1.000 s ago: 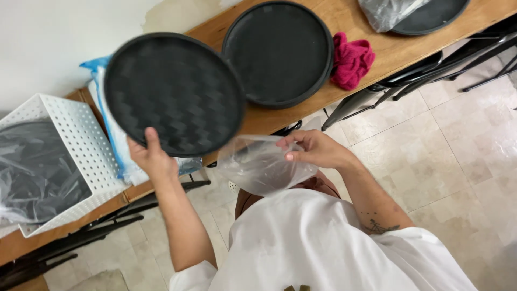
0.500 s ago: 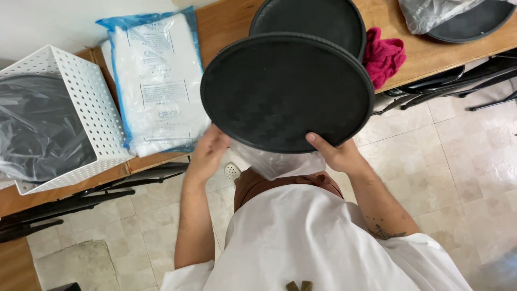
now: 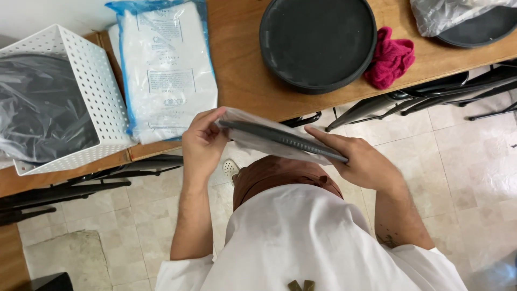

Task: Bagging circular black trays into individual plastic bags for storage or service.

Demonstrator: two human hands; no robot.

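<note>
Black round tray [image 3: 280,139] held edge-on, tilted, in front of the worktop's near edge, half inside a clear plastic bag [image 3: 258,141]. Left hand [image 3: 202,143] with grip pinching bag and tray rim at one end; right hand [image 3: 358,159] clasping the other end. On the worktop [image 3: 239,75]: stacked black trays [image 3: 318,40], red cloth [image 3: 390,58], white packet [image 3: 164,70], perforated white basket [image 3: 81,81] at the left edge.

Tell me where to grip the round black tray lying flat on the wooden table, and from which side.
Best guess: take the round black tray at its raised rim on the edge nearest the table's front, coming from the floor side. It lies flat, so only the rim offers a grip. The pink cloth crowds its right side; the wooden table is bare to its left.
</note>
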